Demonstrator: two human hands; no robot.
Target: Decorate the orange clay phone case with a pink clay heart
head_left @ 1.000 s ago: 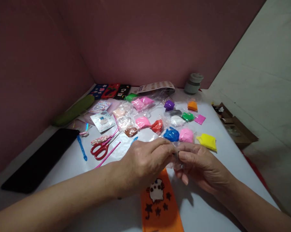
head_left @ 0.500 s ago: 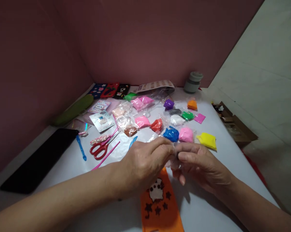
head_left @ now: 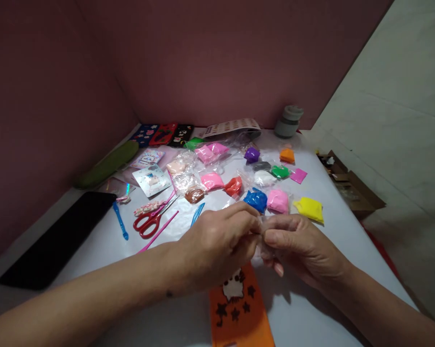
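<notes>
My left hand (head_left: 220, 246) and my right hand (head_left: 302, 246) meet above the middle of the table, both closed on a crinkled clear plastic bag (head_left: 263, 251). What the bag contains is hidden by my fingers. The left fingertips pinch its near side, while the right thumb and forefinger grip the other. Beneath my hands lies an orange phone case (head_left: 244, 315) with a white cat-like face and several dark stars on it; its top is covered by my left hand. Just beyond are a bagged blue clay lump (head_left: 256, 199) and a bagged pink one (head_left: 278, 201).
Several more bagged clay lumps spread behind, including a yellow one (head_left: 310, 209). Red-handled scissors (head_left: 147, 225), a pink stick tool (head_left: 159, 232) and a blue tool (head_left: 120, 220) lie left, near a black slab (head_left: 58, 241). A grey jar (head_left: 288, 121) stands at the back.
My left hand has turned slightly and its fingers have curled more at the bag. The dark spot between my fingers no longer shows. The things on the table stay put.
</notes>
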